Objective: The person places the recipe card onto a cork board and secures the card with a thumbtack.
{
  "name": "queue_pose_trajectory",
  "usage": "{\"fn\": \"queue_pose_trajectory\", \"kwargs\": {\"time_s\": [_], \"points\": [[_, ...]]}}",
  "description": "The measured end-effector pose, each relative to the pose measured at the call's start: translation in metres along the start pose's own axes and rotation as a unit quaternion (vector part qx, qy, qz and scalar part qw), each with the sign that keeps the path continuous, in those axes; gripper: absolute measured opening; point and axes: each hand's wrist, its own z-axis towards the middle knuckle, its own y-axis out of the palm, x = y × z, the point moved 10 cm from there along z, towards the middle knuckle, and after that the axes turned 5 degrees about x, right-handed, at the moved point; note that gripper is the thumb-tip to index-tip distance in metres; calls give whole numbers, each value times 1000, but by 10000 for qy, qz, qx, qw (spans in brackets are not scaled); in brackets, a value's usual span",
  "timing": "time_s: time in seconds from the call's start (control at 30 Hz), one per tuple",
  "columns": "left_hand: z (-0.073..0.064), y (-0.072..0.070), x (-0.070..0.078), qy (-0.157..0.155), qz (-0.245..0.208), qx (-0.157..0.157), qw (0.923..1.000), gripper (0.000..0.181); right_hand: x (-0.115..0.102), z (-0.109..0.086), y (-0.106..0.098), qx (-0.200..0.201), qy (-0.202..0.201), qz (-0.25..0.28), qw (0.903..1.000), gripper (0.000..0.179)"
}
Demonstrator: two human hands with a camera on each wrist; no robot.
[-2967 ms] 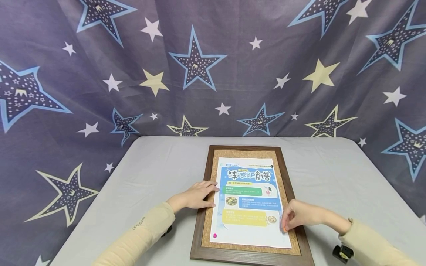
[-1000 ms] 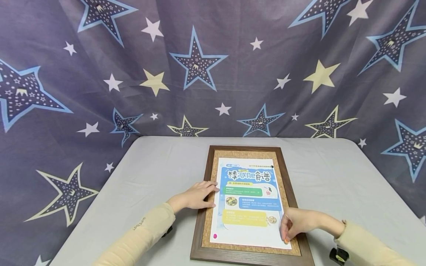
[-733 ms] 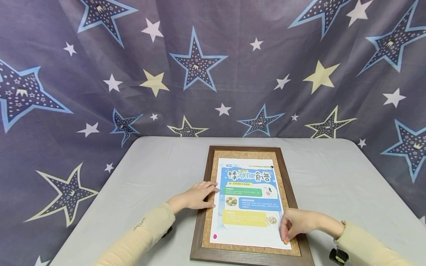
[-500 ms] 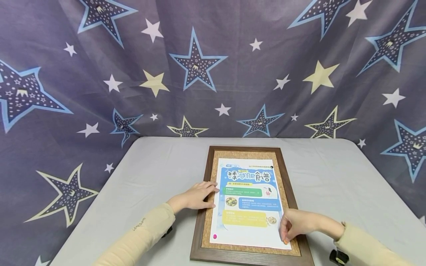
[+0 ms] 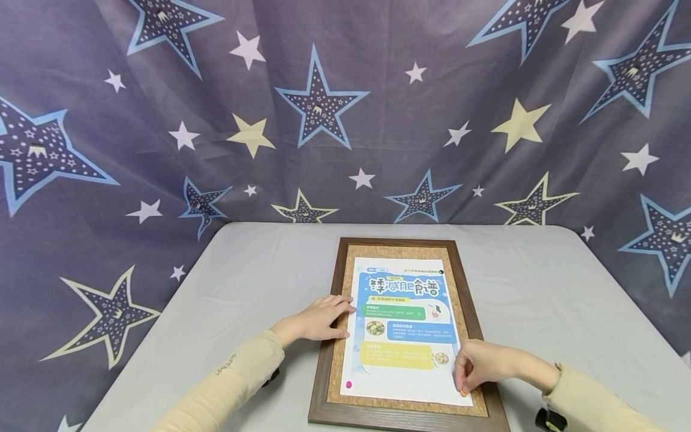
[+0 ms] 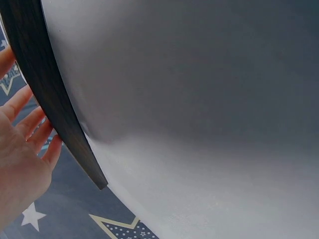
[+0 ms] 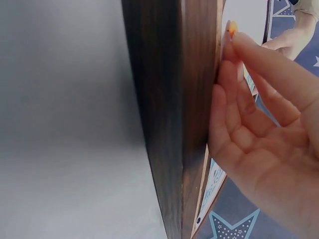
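Note:
A printed paper sheet (image 5: 407, 387) lies on a cork board (image 5: 336, 366) with a dark brown wooden frame (image 5: 399, 416). Over the board's left side rests my left hand (image 5: 317, 318), its fingers spread and fingertips on the sheet's left edge. Thumb and fingers of my right hand (image 5: 486, 363) pinch a small orange pushpin (image 5: 463, 393) at the sheet's lower right corner; the right wrist view shows the pushpin (image 7: 233, 29) between the fingertips, its point hidden. A pink pushpin (image 5: 348, 384) sits at the lower left corner, a black one (image 5: 441, 272) at the upper right.
The board lies on a grey-covered table (image 5: 259, 270), its near end by the bottom of the head view. Behind and beside the table hangs a dark curtain (image 5: 378, 150) with stars. Black wrist devices (image 5: 550, 419) sit under the sleeves.
From three seconds to one second ago, my right hand moved down along the sheet's right edge to the lower corner with the orange pushpin. Since then it stays almost still; the left hand has not moved.

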Motion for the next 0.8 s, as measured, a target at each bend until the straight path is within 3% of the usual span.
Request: {"fn": "queue_pose_trajectory", "kwargs": {"time_s": [0.37, 0.67, 0.8], "points": [[-1, 0, 0, -1, -14, 21, 10000, 53, -3, -1, 0, 85, -213, -120, 9997, 13], [0, -4, 1, -51, -9, 32, 10000, 51, -7, 0, -2, 11, -633, -31, 9980, 7], [-3, -5, 1, -204, -12, 36, 9998, 51, -10, -3, -9, 174, -912, 57, 9957, 4]]}}
